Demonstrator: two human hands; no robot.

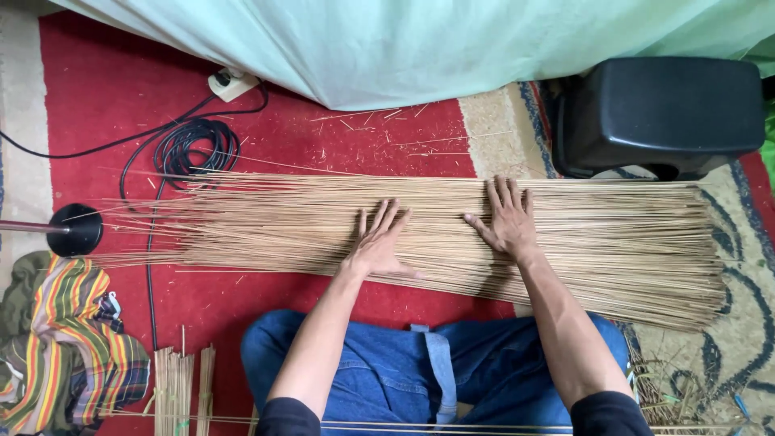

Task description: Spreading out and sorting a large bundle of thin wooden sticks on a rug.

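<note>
Head view, looking straight down: a wide mat of thin pale sticks [420, 234] lies across the red carpet [323, 145], its long axis running left to right through the middle of the frame. The sticks fan loose and feathery toward the left, while the right ends line up in a blunter edge over the patterned rug [743, 242].

Both hands are flat on the mat, palms down, fingers spread, gripping nothing. The left hand [381, 241] presses near the centre, fingers pointing to the upper right. The right hand [508, 218] sits just beside it, a little higher in the frame, fingers reaching almost to the far edge of the sticks. Each is pressing, not clenched.

The sticks lie directly ahead of the blue-jeaned knees [436, 363], so both arms reach them about equally.

Room to move: open carpet above the mat at centre, a black stool [662, 113] crowding the upper right, coiled black cable [194, 145] at upper left, a black round base [74, 229] touching the loose tips at far left, and short stick bundles [182, 387] lower left.
</note>
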